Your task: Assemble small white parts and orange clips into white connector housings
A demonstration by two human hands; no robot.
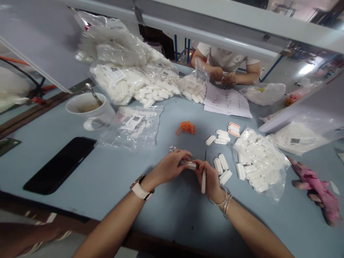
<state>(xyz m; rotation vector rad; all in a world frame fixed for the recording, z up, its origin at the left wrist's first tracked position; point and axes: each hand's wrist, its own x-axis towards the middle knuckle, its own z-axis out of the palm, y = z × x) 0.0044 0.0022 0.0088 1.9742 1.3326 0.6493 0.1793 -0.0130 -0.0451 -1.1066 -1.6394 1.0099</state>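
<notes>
Between the fingers of my left hand (169,167) is a small white plastic casing (191,165), partly covered by the fingertips. My right hand (211,181) is closed around a slim tool with a white handle (203,182); its thin dark shaft points away from me. The right fingertips meet the casing's near end, and whether they grip it too I cannot tell. Just beyond my left hand lie tiny white pieces (172,148). Orange rectangular frames (186,127) form a small pile farther back. Several white casings (221,166) lie right of my right hand, with more casings (222,136) behind them.
An open bag of white casings (264,161) and a pink cloth item (317,188) are at right. On the left are a black phone (60,165), a mug (92,111) with a spoon and a flat plastic bag (134,125). Filled bags (129,79), papers (227,101) and a co-worker (225,61) are opposite.
</notes>
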